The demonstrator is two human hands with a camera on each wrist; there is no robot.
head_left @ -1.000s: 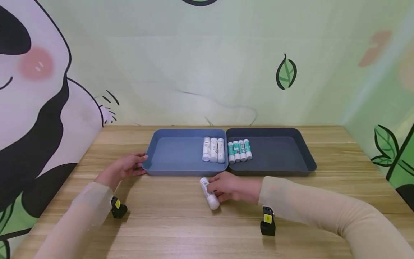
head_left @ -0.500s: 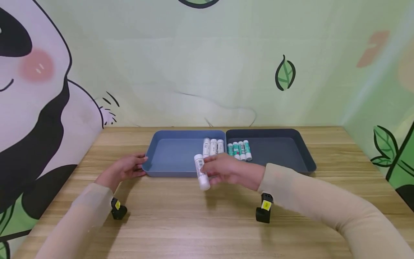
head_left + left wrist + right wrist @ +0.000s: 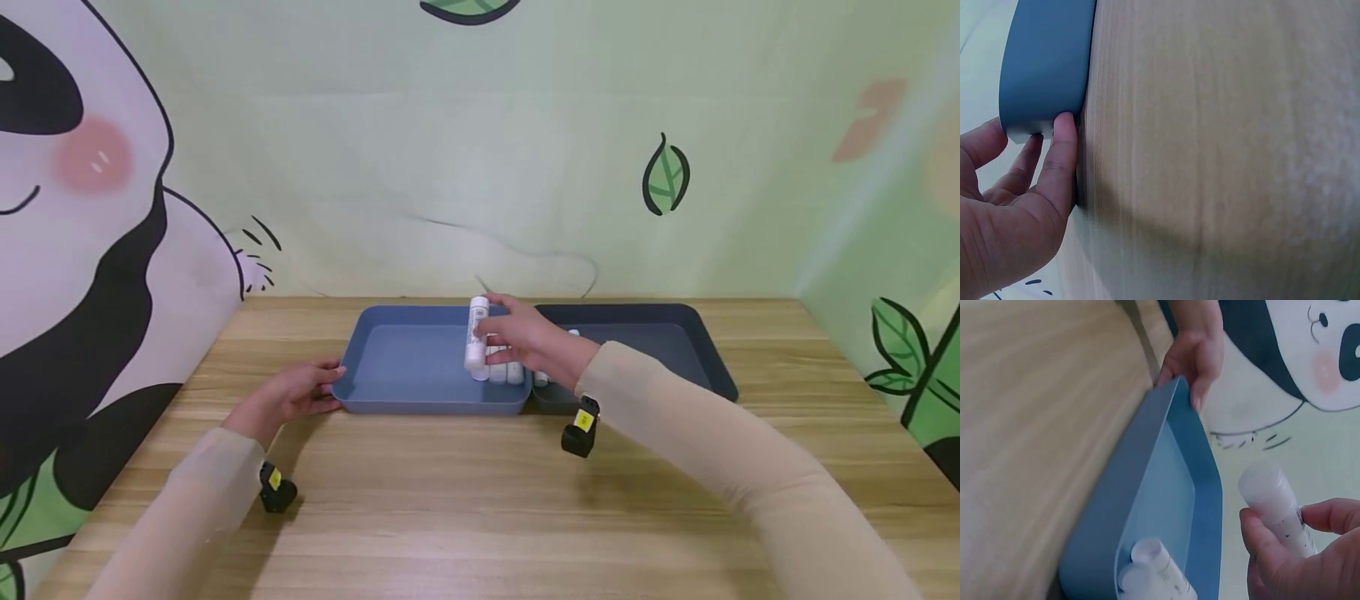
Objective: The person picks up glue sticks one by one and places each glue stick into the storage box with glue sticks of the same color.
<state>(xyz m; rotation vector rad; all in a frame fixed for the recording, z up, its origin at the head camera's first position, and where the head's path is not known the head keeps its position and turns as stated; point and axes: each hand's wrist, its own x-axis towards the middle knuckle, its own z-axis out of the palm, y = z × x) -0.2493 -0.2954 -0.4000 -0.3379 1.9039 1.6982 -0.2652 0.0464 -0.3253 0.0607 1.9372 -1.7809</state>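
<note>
My right hand (image 3: 527, 335) pinches a white glue stick (image 3: 476, 337) with thumb and fingers, over the right part of the blue tray (image 3: 408, 358). The stick is nearly upright in the head view. Just beside it, several white glue sticks (image 3: 506, 372) lie in a row, partly hidden behind the hand; two show in the tray in the right wrist view. My left hand (image 3: 296, 392) holds the near left corner of the blue tray. In the left wrist view its thumb is at the rim and its fingertips (image 3: 1063, 122) press low against the outer wall.
A dark grey tray (image 3: 660, 354) adjoins the blue one on the right. Small glue sticks (image 3: 542, 379) in it are mostly hidden by my right hand. Both trays sit on a wooden table (image 3: 420, 500), in front of a painted wall (image 3: 360, 167).
My right hand has lifted the white glue stick from the table in front of the trays and carried it forward over the blue tray, turning it more upright. The left hand stays at the corner.
</note>
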